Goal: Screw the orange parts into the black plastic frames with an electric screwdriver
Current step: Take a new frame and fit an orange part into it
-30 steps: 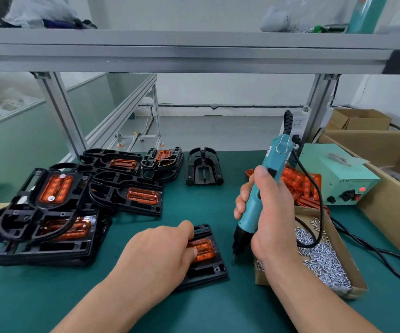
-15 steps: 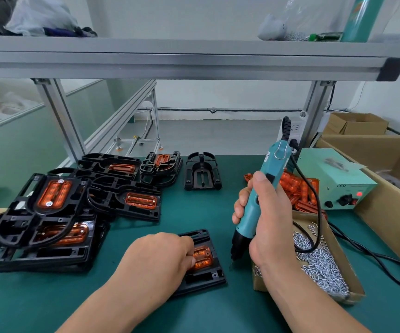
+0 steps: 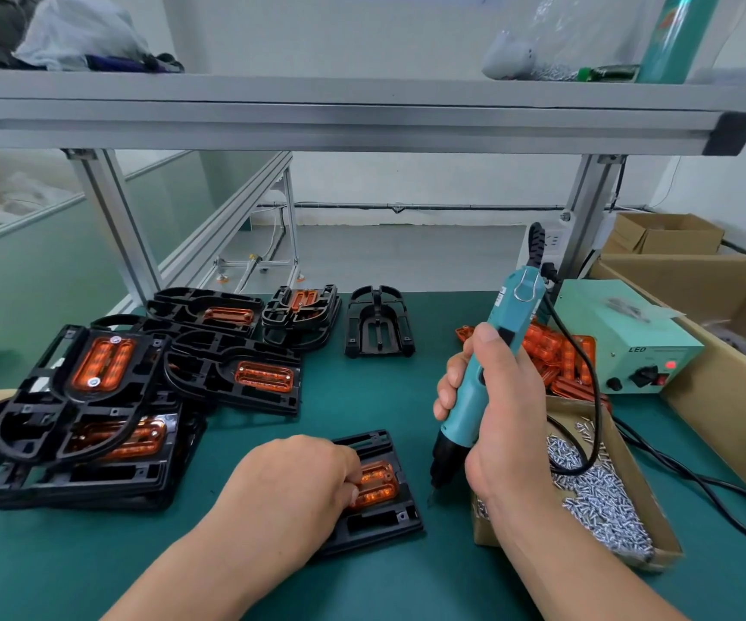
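A black plastic frame (image 3: 382, 528) lies flat on the green mat in front of me, with an orange part (image 3: 377, 484) seated in it. My left hand (image 3: 292, 490) rests on the frame, its curled fingertips bunched on the left side of the orange part. My right hand (image 3: 494, 423) grips a teal electric screwdriver (image 3: 512, 311), held nearly upright. Its bit tip hangs just off the frame's right edge, a little above the mat.
Several assembled frames (image 3: 93, 396) are piled at the left, and one bare frame (image 3: 380, 320) lies further back. On the right are a cardboard tray of screws (image 3: 599, 495), loose orange parts (image 3: 557, 351), a green power unit (image 3: 630, 342) and cardboard boxes (image 3: 729, 378). A metal shelf (image 3: 362, 114) runs overhead.
My left thumb has drawn in from the frame's far side, and the fingers now bunch on the orange part. The screwdriver stays beside the frame's right edge.
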The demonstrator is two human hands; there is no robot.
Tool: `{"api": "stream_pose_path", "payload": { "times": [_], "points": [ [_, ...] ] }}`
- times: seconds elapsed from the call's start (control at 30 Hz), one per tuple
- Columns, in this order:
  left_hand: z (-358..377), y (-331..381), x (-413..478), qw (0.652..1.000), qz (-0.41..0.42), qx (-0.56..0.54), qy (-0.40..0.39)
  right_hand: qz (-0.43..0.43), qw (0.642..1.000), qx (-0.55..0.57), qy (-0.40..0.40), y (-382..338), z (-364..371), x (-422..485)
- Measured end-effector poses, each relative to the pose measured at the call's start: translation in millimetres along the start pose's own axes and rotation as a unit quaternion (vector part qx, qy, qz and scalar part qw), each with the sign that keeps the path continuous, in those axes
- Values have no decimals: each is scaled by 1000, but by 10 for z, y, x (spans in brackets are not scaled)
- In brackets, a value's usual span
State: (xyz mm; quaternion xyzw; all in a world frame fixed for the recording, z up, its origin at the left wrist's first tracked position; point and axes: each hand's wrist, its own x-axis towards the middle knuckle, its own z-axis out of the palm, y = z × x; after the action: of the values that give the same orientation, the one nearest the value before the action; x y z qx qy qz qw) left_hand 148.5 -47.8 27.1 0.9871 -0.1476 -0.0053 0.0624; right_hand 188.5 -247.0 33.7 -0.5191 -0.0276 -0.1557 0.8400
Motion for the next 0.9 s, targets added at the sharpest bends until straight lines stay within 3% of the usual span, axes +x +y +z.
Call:
{"api": "stream_pose_path", "payload": {
  "times": [0.9],
  "points": [
    [-43, -64, -33, 998, 25, -51, -5, 2, 1000, 0, 1, -2, -13, 10]
  ]
}}
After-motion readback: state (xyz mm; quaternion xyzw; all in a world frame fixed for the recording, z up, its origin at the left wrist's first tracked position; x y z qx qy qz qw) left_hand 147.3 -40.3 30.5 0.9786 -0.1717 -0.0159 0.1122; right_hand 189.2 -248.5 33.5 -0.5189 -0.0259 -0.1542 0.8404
